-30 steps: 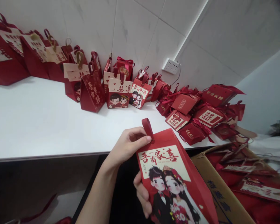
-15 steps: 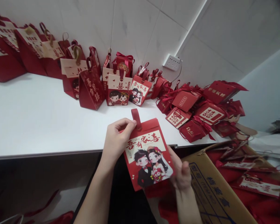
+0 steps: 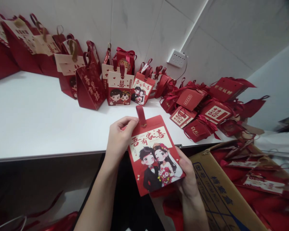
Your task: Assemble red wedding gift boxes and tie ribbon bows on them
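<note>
A red wedding favor box (image 3: 141, 179) with a cartoon bride and groom on its front is held up before the table's edge. My left hand (image 3: 121, 138) pinches its upper left corner, beside the red strap loop (image 3: 141, 116). Lower down, my right hand (image 3: 189, 179) grips the right side, its thumb along the edge and its other fingers hidden behind the box. Behind it on the white table (image 3: 33, 122) stands a smaller favor box (image 3: 141, 90) with a similar couple, next to a cream-topped box (image 3: 120, 93).
More red gift boxes (image 3: 90, 86) line the wall on the left. Ribboned boxes (image 3: 191, 98) are heaped at the right end of the table. An open cardboard carton (image 3: 214, 189) holding red packages stands at lower right. A power strip (image 3: 177, 58) is on the wall.
My right thumb, raised off the box before, now rests on its right edge. Another person's hand at the far right heap has gone from view, and a red box shows there.
</note>
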`<state>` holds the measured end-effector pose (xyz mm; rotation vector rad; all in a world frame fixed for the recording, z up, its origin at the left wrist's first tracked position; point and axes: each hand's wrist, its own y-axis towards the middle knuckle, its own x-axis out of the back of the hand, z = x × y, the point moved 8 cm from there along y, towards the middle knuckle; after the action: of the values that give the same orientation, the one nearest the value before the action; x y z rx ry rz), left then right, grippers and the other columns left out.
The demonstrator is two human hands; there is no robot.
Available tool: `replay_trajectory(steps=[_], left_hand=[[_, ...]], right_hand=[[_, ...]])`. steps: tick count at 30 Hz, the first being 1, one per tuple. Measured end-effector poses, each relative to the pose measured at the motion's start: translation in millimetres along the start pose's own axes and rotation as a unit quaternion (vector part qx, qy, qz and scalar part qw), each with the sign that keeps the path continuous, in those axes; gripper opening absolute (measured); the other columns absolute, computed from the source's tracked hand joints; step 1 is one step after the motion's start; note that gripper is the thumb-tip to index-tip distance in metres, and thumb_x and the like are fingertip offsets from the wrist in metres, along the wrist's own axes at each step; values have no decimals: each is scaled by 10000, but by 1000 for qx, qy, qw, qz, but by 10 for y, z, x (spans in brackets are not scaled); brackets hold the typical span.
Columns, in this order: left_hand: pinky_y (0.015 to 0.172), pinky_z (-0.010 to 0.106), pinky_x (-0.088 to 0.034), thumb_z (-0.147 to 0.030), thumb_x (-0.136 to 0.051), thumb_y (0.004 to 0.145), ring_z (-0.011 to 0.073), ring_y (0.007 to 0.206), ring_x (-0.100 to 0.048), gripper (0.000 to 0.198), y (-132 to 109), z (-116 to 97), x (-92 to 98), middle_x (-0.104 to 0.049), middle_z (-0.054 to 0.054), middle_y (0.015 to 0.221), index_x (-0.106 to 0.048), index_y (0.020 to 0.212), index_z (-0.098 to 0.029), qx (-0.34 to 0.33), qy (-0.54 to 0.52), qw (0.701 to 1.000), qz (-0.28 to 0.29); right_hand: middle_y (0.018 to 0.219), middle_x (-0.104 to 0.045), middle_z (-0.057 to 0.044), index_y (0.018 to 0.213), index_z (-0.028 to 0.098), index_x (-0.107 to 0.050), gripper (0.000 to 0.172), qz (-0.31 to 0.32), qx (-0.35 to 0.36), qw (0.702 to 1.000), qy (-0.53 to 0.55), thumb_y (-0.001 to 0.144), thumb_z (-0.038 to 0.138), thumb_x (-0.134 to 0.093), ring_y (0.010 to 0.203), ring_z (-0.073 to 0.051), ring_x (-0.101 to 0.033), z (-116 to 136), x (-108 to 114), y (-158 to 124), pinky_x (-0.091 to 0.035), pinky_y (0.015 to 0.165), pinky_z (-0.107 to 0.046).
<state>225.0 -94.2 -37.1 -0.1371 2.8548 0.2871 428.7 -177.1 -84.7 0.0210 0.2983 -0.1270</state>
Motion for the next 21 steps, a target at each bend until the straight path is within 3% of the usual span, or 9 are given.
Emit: replay_trajectory(steps=[3, 6, 9, 11, 16, 21], left_hand=[[717, 291, -503, -425, -561, 777, 207, 834, -658, 362, 29, 117, -80, -708, 76, 917, -636, 1000, -149, 40, -121, 990, 53], [828, 322, -495, -393, -602, 784, 238, 1019, -620, 420, -32, 114, -274, -642, 115, 1152, -577, 1135, -164, 39, -113, 976, 183], [920, 333, -468, -314, -665, 768, 256, 1178, -527, 533, -206, 20, -496, -512, 104, 1345, -496, 1264, -217, 3, -62, 946, 319], [965, 335, -449, -292, -703, 739, 260, 1225, -485, 660, -313, -54, -592, -447, 90, 1405, -426, 1336, -247, -24, -46, 929, 367], [969, 299, -453, -258, -722, 726, 250, 1258, -444, 785, -376, -129, -636, -397, 52, 1443, -330, 1405, -297, -82, 30, 931, 354], [937, 282, -474, -251, -753, 695, 232, 1190, -510, 853, -374, -162, -595, -458, 43, 1391, -297, 1411, -344, -105, 18, 938, 330]], right_hand=[[969, -722, -62, 1057, 187, -654, 459, -79, 8, 994, 69, 707, 483, -637, 882, -244, -675, 51, 38, 15, -548, 786, -378], [932, -729, -36, 990, 209, -675, 406, -154, 5, 978, 139, 739, 514, -581, 809, -209, -685, 112, 44, 16, -571, 737, -380], [989, -723, -39, 992, 223, -675, 366, -144, -35, 967, 207, 809, 490, -501, 853, -207, -685, 92, -67, 25, -576, 723, -388], [963, -729, -55, 972, 210, -687, 374, -119, -71, 961, 238, 844, 475, -456, 842, -196, -690, 26, -146, 21, -579, 700, -354], [892, -739, -70, 935, 199, -712, 385, -61, -88, 956, 273, 830, 499, -494, 801, -187, -694, -83, -240, 10, -577, 678, -314], [944, -733, -51, 958, 241, -706, 379, 11, -82, 952, 294, 794, 542, -544, 848, -205, -686, -7, -365, -26, -570, 710, -368]])
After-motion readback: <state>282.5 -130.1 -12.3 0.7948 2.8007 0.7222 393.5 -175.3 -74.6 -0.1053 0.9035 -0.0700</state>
